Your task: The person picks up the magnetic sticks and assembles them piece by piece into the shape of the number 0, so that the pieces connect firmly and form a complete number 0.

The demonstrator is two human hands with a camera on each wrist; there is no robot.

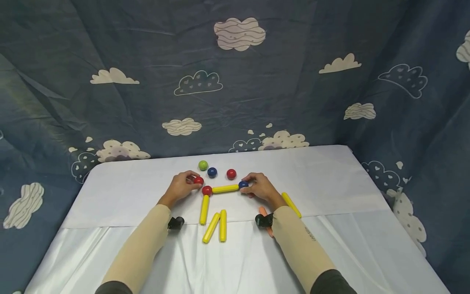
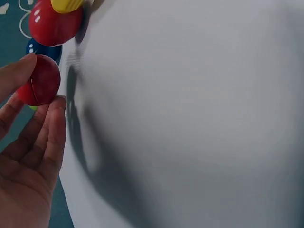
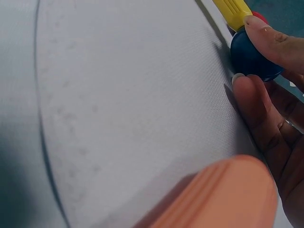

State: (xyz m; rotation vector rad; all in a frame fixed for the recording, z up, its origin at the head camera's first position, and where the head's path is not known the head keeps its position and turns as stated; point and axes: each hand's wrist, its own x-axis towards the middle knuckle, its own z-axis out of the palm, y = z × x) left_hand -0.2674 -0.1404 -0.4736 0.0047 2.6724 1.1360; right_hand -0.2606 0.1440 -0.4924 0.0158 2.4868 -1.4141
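Between thumb and fingers my left hand pinches a red ball, held just left of a second red ball. That second ball joins two yellow rods: one rod points toward me, the other rod runs right to a blue ball. My right hand holds this blue ball with thumb and fingertips, as the right wrist view also shows; the yellow rod's end meets the ball there.
Behind the joined pieces sit a green ball, a blue ball and a red ball. Two yellow rods lie nearer me. Another yellow rod and an orange rod lie by the right forearm.
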